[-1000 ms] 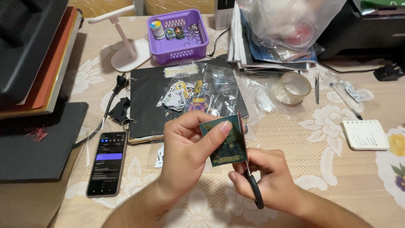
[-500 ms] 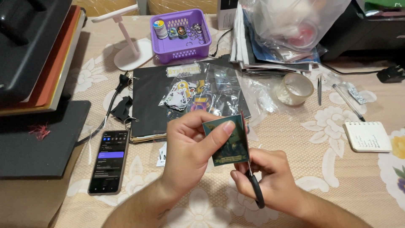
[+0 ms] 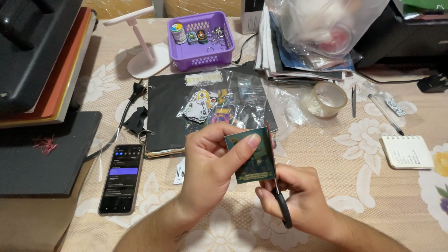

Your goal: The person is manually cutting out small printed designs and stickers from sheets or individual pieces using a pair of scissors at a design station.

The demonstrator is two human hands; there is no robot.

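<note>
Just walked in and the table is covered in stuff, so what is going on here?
A person is trimming a small dark printed card with black-handled scissors. The left hand pinches the card upright; the right hand works the scissors along its right edge. Bagged stickers, a tape roll and a phone lie around.

Two bare hands in shot, left hand (image 3: 210, 170) and right hand (image 3: 298, 198). Forearms bare too, no sleeves, no watch, no rings. Nails short and plain, hair showing on the forearms.
</note>
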